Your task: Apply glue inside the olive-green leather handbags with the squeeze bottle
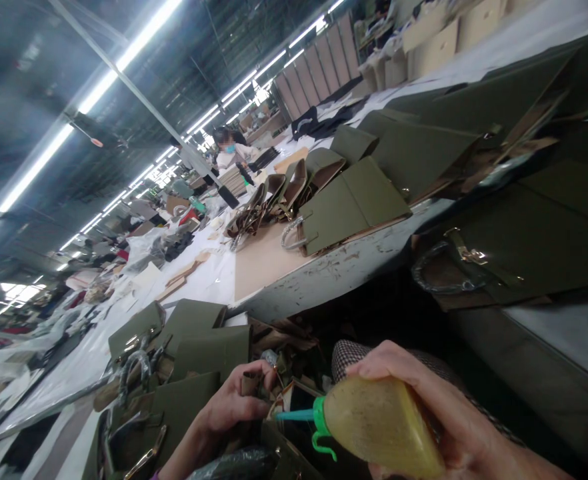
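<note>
"What's the right hand [454,413] clasping?"
"A cloudy yellow plastic squeeze bottle [379,420], held above the lap; the palm hides its far side."
"And the left hand [227,403]?"
"Pinching a small folded olive-green piece [250,384]. The bottle's thin blue nozzle [297,415] ends near it; I can't tell whether the tip touches anything."
"The dark olive-green bag [285,451] underneath?"
"Partly covered, and cut off below."

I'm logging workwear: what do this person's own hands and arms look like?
The left hand and right hand are ungloved, and the visible forearms are bare. What is probably a purple sleeve edge shows on the left one at the picture's bottom.
</note>
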`<state>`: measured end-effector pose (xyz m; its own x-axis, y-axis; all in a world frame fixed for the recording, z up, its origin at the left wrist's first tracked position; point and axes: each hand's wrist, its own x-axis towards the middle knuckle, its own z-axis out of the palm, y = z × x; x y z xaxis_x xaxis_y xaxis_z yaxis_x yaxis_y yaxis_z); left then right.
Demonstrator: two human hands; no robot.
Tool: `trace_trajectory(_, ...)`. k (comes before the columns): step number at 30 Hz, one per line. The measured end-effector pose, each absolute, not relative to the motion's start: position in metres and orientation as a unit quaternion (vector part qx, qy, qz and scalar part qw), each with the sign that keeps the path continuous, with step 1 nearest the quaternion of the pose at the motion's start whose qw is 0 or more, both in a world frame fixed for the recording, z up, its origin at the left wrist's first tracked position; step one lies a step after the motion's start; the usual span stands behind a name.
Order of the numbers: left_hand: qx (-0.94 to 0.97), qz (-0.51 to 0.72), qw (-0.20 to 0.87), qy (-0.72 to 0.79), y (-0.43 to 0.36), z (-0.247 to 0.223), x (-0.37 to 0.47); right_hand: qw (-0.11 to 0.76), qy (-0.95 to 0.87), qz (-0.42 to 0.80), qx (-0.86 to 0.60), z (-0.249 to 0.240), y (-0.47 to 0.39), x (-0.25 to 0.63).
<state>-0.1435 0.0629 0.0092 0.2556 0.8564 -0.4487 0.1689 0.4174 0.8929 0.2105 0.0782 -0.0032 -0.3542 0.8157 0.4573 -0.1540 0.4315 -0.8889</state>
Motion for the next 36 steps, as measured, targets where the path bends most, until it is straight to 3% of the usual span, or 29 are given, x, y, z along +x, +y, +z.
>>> trace_trajectory(15, 0.452, 0.283, 0.653, 0.538, 0.064, 0.011, -0.138, 0.51, -0.632, 0.519, -0.266, -0.026, 0.061, 0.204)
trace_trajectory(26, 0.458, 0.283, 0.634, 0.555, 0.063, 0.006, -0.138, 0.529, -0.676, 0.408, -0.312, -0.038, 0.058, 0.205)
trace_trajectory(36, 0.446, 0.288, 0.636, 0.56, 0.061, 0.007, -0.134, 0.523, -0.662, 0.391, -0.369, -0.031, 0.06, 0.215)
